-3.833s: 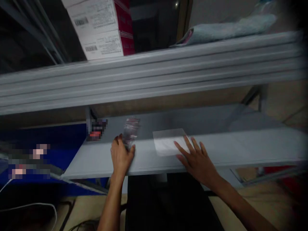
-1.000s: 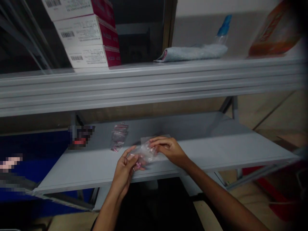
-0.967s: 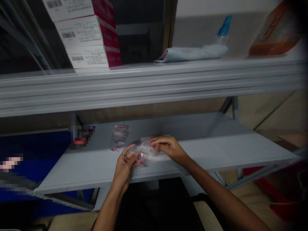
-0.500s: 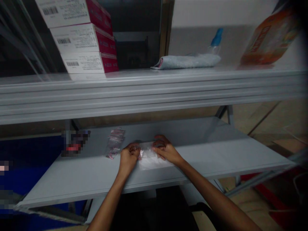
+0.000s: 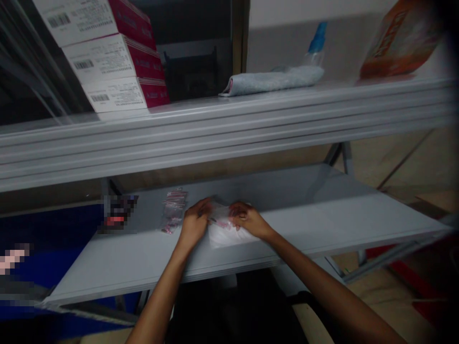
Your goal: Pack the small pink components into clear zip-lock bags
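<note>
Left hand [image 5: 195, 220] and right hand [image 5: 249, 220] clamped on thin clear plastic bag [image 5: 220, 211], small pink pieces [image 5: 225, 223] inside, over flat whitish sheet [image 5: 229, 240]; overlapping glossy packets [image 5: 172, 212] left, smooth grey tabletop [image 5: 304, 210].

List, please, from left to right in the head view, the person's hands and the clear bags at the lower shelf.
Pile of small clear bags → left hand → held clear bag → right hand.
</note>
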`<move>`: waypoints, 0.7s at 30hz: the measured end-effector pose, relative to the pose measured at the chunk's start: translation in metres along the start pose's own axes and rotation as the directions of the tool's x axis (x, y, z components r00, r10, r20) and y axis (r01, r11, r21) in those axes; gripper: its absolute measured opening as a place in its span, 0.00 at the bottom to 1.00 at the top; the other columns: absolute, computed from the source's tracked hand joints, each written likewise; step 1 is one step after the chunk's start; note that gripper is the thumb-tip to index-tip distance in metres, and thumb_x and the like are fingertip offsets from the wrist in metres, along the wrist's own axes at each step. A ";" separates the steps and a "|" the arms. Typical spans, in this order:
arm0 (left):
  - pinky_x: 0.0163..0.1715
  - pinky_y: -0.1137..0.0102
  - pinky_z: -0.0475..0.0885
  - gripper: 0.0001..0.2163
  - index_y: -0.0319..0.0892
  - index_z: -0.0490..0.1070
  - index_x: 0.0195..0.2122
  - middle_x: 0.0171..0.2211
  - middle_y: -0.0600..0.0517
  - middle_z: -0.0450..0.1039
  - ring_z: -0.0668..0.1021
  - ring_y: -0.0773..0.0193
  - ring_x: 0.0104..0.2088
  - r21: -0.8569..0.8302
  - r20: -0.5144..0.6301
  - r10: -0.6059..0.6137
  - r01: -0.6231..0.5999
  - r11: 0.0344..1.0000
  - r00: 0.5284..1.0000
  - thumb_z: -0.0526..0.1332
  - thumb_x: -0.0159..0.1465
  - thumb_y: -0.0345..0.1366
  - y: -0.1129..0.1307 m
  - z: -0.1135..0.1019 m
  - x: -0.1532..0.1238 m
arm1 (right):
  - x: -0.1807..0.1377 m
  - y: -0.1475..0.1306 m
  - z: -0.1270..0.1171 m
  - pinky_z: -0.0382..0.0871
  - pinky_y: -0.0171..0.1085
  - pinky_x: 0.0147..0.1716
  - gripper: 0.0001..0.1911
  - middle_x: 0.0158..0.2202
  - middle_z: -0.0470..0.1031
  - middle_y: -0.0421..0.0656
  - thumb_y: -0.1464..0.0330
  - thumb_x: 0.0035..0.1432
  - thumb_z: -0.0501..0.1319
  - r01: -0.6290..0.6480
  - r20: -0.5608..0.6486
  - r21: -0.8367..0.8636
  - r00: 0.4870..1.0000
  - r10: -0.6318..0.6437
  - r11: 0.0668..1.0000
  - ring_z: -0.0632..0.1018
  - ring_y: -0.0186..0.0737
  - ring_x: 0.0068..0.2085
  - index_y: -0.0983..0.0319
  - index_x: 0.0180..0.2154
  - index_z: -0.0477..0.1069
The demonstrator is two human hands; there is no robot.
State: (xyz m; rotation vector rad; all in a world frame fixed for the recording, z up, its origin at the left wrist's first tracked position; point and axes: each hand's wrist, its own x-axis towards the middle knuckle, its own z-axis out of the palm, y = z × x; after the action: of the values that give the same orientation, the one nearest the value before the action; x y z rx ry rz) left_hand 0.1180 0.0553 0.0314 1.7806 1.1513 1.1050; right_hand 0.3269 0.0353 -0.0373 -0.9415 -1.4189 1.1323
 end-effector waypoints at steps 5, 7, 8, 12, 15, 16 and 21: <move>0.33 0.68 0.78 0.18 0.38 0.74 0.53 0.50 0.42 0.78 0.82 0.55 0.42 0.007 0.009 0.011 -0.011 1.000 1.000 0.57 0.65 0.39 0.007 0.001 0.003 | 0.002 0.005 0.000 0.72 0.32 0.23 0.19 0.31 0.72 0.39 0.58 0.50 0.69 0.004 -0.029 0.024 1.000 -0.004 1.000 0.76 0.33 0.26 0.62 0.37 0.67; 0.38 0.67 0.78 0.19 0.39 0.73 0.55 0.51 0.41 0.77 0.81 0.54 0.46 -0.029 0.023 0.037 -0.036 0.999 0.999 0.58 0.65 0.38 0.007 0.001 0.004 | 0.004 0.008 0.000 0.72 0.33 0.22 0.16 0.31 0.71 0.39 0.58 0.53 0.66 0.015 -0.044 0.014 0.999 -0.014 1.000 0.76 0.33 0.25 0.62 0.35 0.67; 0.40 0.66 0.78 0.19 0.39 0.71 0.56 0.52 0.41 0.77 0.80 0.54 0.48 -0.058 0.020 0.052 -0.051 0.997 0.998 0.58 0.65 0.37 0.005 0.002 0.003 | 0.004 0.009 0.000 0.73 0.33 0.21 0.15 0.31 0.71 0.39 0.58 0.55 0.65 0.017 -0.049 0.009 0.999 -0.016 1.000 0.76 0.33 0.24 0.62 0.35 0.67; 0.40 0.65 0.78 0.22 0.38 0.69 0.57 0.54 0.39 0.74 0.80 0.55 0.48 -0.131 -0.095 0.015 -0.028 0.991 0.995 0.62 0.62 0.37 -0.008 0.002 -0.008 | 0.006 0.012 -0.001 0.74 0.33 0.22 0.13 0.29 0.70 0.38 0.59 0.55 0.64 0.020 -0.059 0.015 0.998 -0.019 1.000 0.77 0.34 0.25 0.62 0.34 0.67; 0.33 0.66 0.78 0.22 0.34 0.70 0.53 0.42 0.39 0.80 0.82 0.55 0.39 -0.168 -0.054 -0.089 0.079 0.983 0.995 0.63 0.60 0.40 -0.020 0.005 -0.020 | 0.006 0.013 -0.002 0.75 0.33 0.23 0.12 0.28 0.71 0.37 0.60 0.56 0.63 0.024 -0.038 0.026 0.999 -0.023 0.999 0.78 0.35 0.25 0.62 0.34 0.66; 0.32 0.66 0.77 0.21 0.33 0.71 0.51 0.39 0.40 0.81 0.82 0.56 0.37 -0.171 -0.017 -0.109 0.104 0.980 0.994 0.64 0.59 0.40 -0.023 0.007 -0.023 | 0.006 0.013 -0.002 0.75 0.34 0.23 0.12 0.28 0.71 0.37 0.60 0.56 0.63 0.025 -0.034 0.029 0.999 -0.024 0.999 0.78 0.35 0.25 0.62 0.34 0.66; 0.32 0.71 0.74 0.11 0.34 0.78 0.39 0.32 0.45 0.82 0.82 0.60 0.32 -0.047 0.049 -0.088 0.090 0.995 0.995 0.64 0.56 0.34 -0.027 0.020 -0.025 | 0.005 0.013 -0.002 0.75 0.33 0.23 0.12 0.28 0.71 0.37 0.60 0.56 0.64 0.041 -0.062 0.019 0.997 -0.040 0.999 0.78 0.34 0.25 0.62 0.34 0.67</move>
State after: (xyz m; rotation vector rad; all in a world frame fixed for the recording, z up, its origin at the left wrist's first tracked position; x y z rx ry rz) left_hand 0.1223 0.0379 -0.0069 1.6927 1.1546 1.0249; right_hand 0.3275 0.0437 -0.0491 -0.9221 -1.3684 1.0768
